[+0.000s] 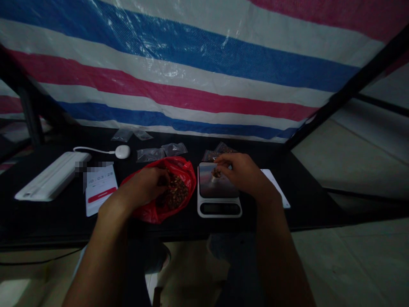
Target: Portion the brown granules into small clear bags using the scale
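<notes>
My left hand (151,182) reaches over the left side of an open red plastic bag (188,170). Its fingers are curled in at small brown dried pieces (177,194) inside the bag; what lies between the fingertips is hidden. A white kitchen scale (202,205) with a shiny metal plate (207,187) stands to the right of the bag. Above that plate my right hand (238,170) has thumb and fingers drawn together in a pinch. A few brown dried pieces (216,172) show at its fingertips, low over the plate or touching it. The scale's display (220,209) looks dark.
Clear plastic bags (150,154) lie behind the red bag; filled ones (220,150) lie behind the scale. At left are a phone (100,187) showing a timer, a white box-like device (53,177) and a round white charger (122,152). A white flat object (276,187) lies at right. Striped sheeting (191,72) hangs behind.
</notes>
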Motion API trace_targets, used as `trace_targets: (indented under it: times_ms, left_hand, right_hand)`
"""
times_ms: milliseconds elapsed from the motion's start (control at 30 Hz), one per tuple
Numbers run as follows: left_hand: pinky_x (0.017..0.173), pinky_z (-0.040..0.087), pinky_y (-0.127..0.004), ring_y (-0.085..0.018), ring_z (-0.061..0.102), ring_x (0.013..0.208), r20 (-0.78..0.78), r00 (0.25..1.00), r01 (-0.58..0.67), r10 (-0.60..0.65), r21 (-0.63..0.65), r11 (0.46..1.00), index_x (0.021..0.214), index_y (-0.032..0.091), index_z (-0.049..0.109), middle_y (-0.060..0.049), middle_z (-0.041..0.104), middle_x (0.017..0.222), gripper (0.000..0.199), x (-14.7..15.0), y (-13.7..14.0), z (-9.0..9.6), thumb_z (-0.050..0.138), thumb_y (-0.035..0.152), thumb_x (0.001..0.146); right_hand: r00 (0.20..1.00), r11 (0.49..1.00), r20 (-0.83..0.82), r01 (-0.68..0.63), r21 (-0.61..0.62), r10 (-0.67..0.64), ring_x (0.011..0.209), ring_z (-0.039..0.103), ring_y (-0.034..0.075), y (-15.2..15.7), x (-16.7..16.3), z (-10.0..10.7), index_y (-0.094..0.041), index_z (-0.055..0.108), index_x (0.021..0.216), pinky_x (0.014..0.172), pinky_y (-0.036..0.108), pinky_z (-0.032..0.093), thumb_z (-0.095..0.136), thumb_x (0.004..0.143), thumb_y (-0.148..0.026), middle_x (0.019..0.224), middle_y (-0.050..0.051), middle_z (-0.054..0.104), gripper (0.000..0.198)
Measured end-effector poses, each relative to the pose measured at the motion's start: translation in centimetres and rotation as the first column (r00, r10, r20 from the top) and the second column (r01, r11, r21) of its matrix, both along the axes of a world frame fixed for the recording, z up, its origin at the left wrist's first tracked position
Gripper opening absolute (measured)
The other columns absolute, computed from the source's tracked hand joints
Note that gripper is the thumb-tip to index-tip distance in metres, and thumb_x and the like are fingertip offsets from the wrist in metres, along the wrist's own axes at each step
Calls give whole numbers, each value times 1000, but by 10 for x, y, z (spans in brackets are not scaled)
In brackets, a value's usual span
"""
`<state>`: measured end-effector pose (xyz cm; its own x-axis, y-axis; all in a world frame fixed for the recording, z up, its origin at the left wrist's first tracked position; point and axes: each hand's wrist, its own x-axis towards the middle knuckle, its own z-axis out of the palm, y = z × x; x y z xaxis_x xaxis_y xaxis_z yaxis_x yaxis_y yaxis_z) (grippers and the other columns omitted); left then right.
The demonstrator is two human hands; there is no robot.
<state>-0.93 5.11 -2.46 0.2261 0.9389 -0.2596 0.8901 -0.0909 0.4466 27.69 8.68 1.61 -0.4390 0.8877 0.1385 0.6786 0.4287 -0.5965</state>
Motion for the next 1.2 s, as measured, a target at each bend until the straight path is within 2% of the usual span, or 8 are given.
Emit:
trace_targets:
  times_ms: [133,267,400,533,667,833,1033,1200]
  left_hand:
    - [77,52,-32,-24,75,90,-28,999,-25,23,-68,997,108,19,77,-9,81,107,28,-7,-2,1,58,21,88]
    - [80,52,-33,-25,75,93,-55,998,-24,20,-76,997,110,17,76,-10,80,108,29,-6,-2,4,57,21,89]
    - [79,51,-33,-24,74,89,-33,999,-17,15,-80,997,106,17,77,-10,80,106,27,-4,-5,10,55,17,88]
    - [82,52,-35,-26,74,91,25,998,-49,50,-52,997,105,16,78,-10,81,107,26,-6,-8,13,59,19,87]
    - [85,52,-36,-26,73,92,25,999,-22,22,-26,999,105,17,78,-10,81,108,26,-8,-6,11,59,23,89]
    - [91,52,-38,-26,74,99,97,995,29,-30,12,999,111,17,78,-10,80,114,30,-7,-3,9,57,26,90]
    - [93,53,-35,-25,76,99,158,983,90,-90,7,996,106,22,82,-5,82,113,28,-3,-3,10,58,23,90]
    - [98,54,-38,-24,77,95,207,975,68,-77,54,996,102,21,83,-5,83,105,27,0,-7,14,59,23,91]
  right_hand:
    - [999,996,33,13,88,-16,92,74,22,-1,-7,0,-19,80,102,84,35,54,60,93,-9,97,7,81,24]
    - [973,983,221,-103,154,67,111,70,26,0,-31,-1,-17,79,111,98,40,51,63,95,-11,114,11,79,23]
    - [824,977,559,-186,105,97,115,68,31,3,-69,-7,-14,79,108,96,42,50,63,95,-12,111,18,79,21]
    - [732,965,674,-235,113,100,114,69,31,6,-98,-14,-12,78,109,96,44,48,49,101,-10,107,20,79,30]
    - [769,955,624,-270,122,138,109,70,29,6,-91,-8,-15,79,103,95,42,46,50,100,-10,104,16,80,29]
    - [959,981,274,-116,153,70,99,70,22,12,-34,11,-19,78,98,85,32,48,66,91,-9,99,6,81,17]
    - [990,998,131,-53,14,51,86,74,18,11,0,16,-18,79,90,75,28,50,69,87,-8,92,5,81,14]
    - [989,999,144,23,29,-27,87,74,20,1,14,17,-20,82,92,76,30,51,69,89,-13,97,5,81,15]
